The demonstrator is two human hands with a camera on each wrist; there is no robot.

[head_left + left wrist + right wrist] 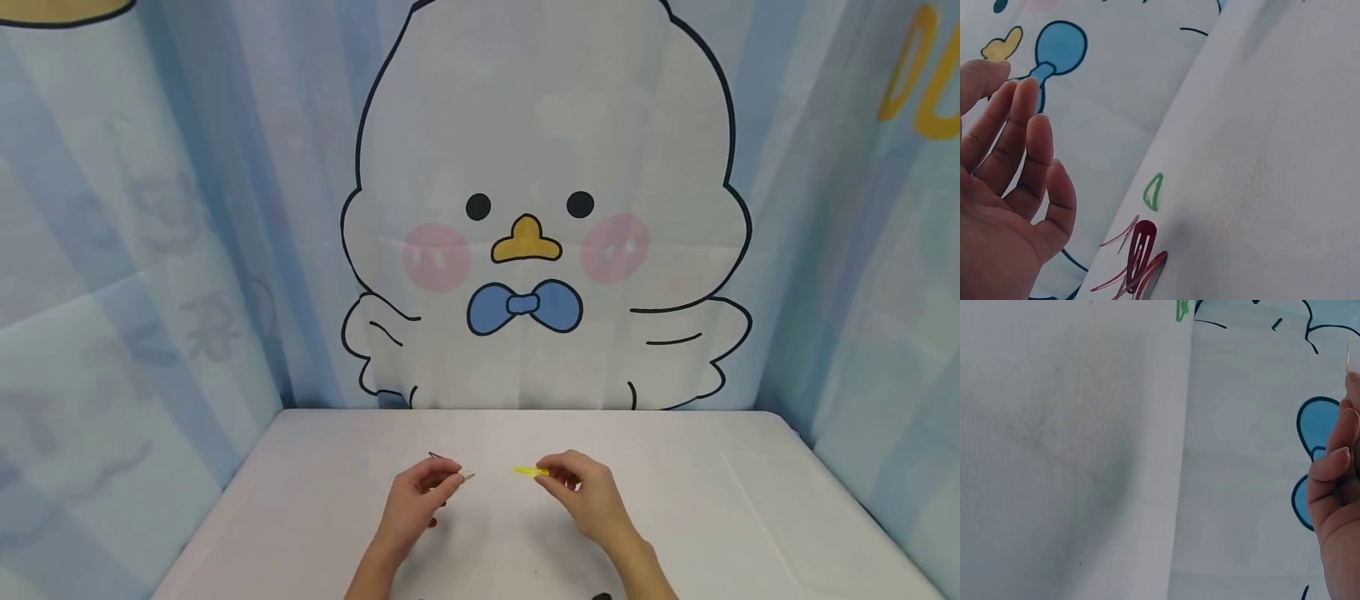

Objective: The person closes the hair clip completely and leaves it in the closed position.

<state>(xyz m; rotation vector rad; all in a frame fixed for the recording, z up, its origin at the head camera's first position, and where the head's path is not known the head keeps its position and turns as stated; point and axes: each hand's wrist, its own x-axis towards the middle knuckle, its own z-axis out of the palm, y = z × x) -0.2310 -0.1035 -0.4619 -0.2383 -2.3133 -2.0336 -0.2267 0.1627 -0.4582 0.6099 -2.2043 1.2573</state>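
Above the middle of the table, my left hand (pixel 417 500) pinches a thin pale piece (pixel 468 476) between thumb and fingertips; its kind is too small to tell. Facing it, my right hand (pixel 588 492) pinches a slim yellow hair clip (pixel 527 471) whose tip points left. Several dark red snap hair clips (pixel 1142 244) lie on the table beneath the left hand, which mostly hides them in the head view. In the right wrist view, just a thin edge of the yellow clip (pixel 1347 359) shows above the fingertips.
The white-covered table (pixel 720 517) ends at a curtain with a printed cartoon bird (pixel 540 125). A green triangular outline (pixel 1153 192) shows beside the red clips; I cannot tell whether it is an object or print. A dark item (pixel 602 597) sits at the bottom edge.
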